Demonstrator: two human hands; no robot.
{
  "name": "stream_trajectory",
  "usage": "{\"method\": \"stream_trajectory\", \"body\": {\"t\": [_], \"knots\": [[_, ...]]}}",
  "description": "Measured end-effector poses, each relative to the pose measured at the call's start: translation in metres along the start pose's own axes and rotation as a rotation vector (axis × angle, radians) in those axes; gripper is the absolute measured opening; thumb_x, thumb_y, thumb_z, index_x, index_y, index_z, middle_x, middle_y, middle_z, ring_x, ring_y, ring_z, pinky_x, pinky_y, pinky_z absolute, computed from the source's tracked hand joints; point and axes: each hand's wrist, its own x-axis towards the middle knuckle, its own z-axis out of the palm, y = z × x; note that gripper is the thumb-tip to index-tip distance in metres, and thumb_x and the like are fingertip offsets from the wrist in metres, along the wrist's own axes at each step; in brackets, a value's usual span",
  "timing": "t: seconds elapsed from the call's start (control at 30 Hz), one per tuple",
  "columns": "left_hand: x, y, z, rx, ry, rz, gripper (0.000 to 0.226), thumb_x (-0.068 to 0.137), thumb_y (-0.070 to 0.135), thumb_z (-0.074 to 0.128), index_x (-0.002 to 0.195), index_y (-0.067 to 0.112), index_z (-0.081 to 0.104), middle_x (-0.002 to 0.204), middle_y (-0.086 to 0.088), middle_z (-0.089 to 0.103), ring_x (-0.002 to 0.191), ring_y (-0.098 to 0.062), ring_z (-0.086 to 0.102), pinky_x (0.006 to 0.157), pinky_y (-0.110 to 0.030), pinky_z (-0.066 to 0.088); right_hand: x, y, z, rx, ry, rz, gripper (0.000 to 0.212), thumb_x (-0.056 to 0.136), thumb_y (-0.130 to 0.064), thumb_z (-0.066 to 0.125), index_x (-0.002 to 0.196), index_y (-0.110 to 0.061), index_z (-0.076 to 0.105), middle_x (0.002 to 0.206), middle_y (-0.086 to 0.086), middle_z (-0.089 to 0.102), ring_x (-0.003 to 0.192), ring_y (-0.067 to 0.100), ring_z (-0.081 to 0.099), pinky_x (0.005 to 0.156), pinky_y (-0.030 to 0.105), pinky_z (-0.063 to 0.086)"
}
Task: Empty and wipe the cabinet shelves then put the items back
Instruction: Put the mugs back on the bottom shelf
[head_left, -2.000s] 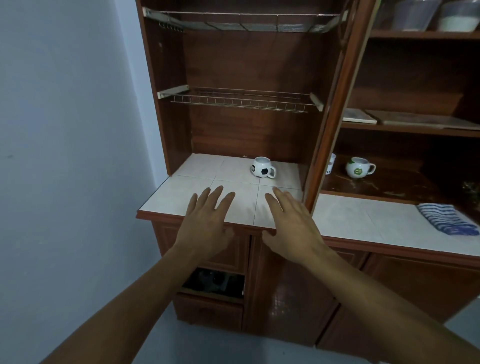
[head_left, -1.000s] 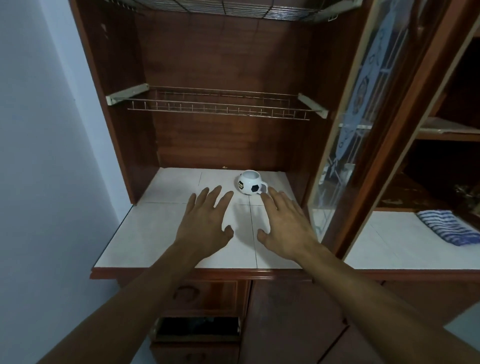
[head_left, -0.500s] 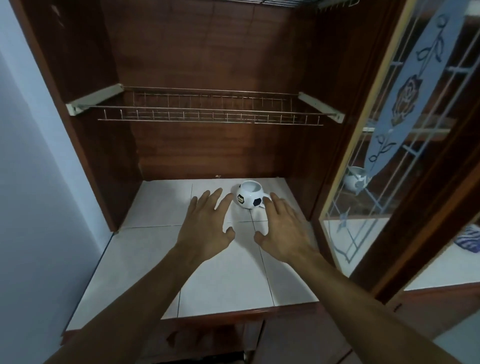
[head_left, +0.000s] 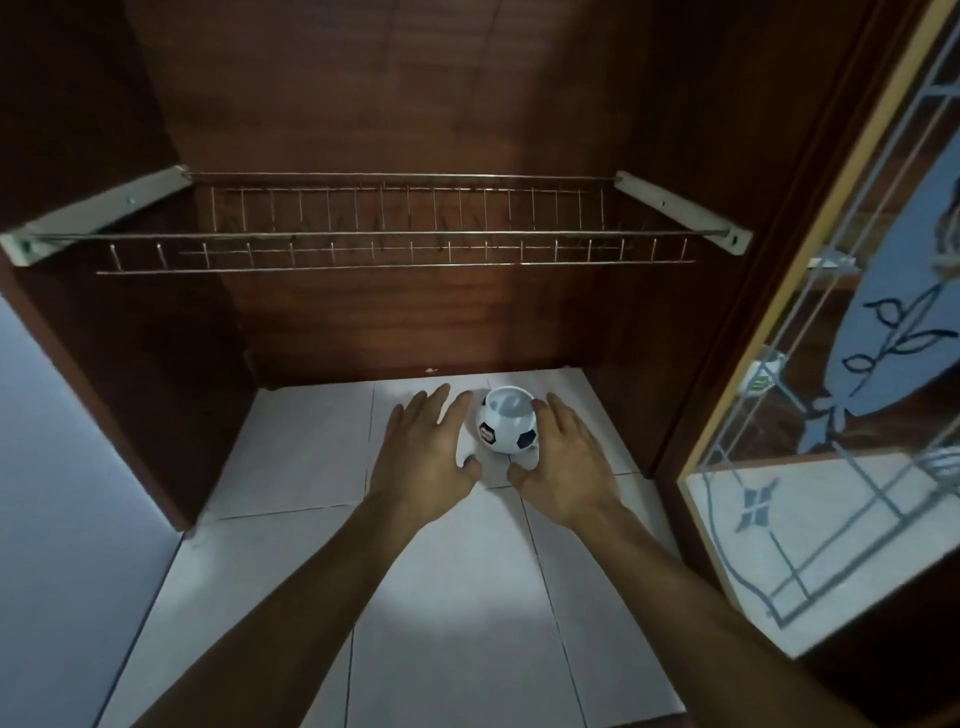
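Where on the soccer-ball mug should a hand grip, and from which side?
Probably round the bulging body of the soccer-ball mug, just under the rim, coming from its right: it stands upright on the tiled shelf, and the right hand lies open beside that side. Its handle is mostly hidden.

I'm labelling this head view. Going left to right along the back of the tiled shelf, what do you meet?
left hand → football mug → right hand → glass door

Dim, bluish light; dark cabinet corners, wide-angle bending at edges, slight softness.
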Motion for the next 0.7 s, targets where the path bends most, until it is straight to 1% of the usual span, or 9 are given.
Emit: {"method": "stream_trajectory", "body": {"t": [0.13,0.3,0.4,0.47,0.6,0.7], "knots": [[0.029,-0.012,0.014,-0.056,-0.012,0.028,0.074,0.089,0.042,0.061,0.152,0.024,0.028,0.159,-0.003,0.027,0.144,-0.024,0.025,0.118,-0.040,0.019,0.020,0.003,0.013,0.036,-0.006,0.036,0.085,0.080,-0.041,0.071,0.149,-0.019,0.027,0.158,0.004,0.026,0.146,0.022,0.024,0.118,0.040,0.026],[0.070,-0.017,0.032,-0.157,0.002,0.050,0.070,0.089,0.037,0.064,0.149,0.015,0.036,0.156,-0.007,0.034,0.143,-0.025,0.031,0.117,-0.040,0.025,0.047,0.014,0.024,-0.025,-0.014,0.058,0.089,0.084,-0.045,0.069,0.153,-0.018,0.020,0.161,0.003,0.020,0.148,0.021,0.019,0.121,0.038,0.021],[0.088,-0.018,0.043,-0.203,0.004,0.070,0.066,0.089,0.036,0.064,0.146,0.012,0.041,0.152,-0.009,0.040,0.141,-0.027,0.036,0.115,-0.041,0.030,0.060,0.020,0.034,-0.010,-0.039,0.094,0.092,0.084,-0.049,0.068,0.154,-0.019,0.017,0.162,0.002,0.018,0.148,0.020,0.020,0.120,0.040,0.024],[0.099,-0.019,0.051,-0.225,0.010,0.083,0.064,0.089,0.036,0.064,0.145,0.011,0.044,0.150,-0.010,0.043,0.139,-0.028,0.039,0.113,-0.040,0.031,0.068,0.023,0.039,0.001,-0.043,0.122,0.094,0.082,-0.056,0.067,0.154,-0.020,0.018,0.161,0.002,0.020,0.147,0.021,0.024,0.118,0.041,0.028],[0.111,-0.019,0.065,-0.276,-0.001,0.089,0.060,0.092,0.036,0.061,0.144,0.011,0.045,0.150,-0.008,0.044,0.138,-0.026,0.040,0.114,-0.040,0.035,0.075,0.029,0.048,0.013,-0.036,0.144,0.103,0.074,-0.070,0.065,0.153,-0.019,0.021,0.160,0.001,0.026,0.144,0.020,0.030,0.116,0.038,0.032],[0.119,-0.021,0.076,-0.308,-0.023,0.079,0.059,0.094,0.039,0.057,0.145,0.013,0.044,0.150,-0.006,0.044,0.139,-0.023,0.040,0.114,-0.035,0.034,0.077,0.031,0.053,0.058,-0.009,0.141,0.106,0.069,-0.076,0.065,0.150,-0.020,0.026,0.154,0.000,0.036,0.138,0.020,0.040,0.111,0.036,0.039]]}}
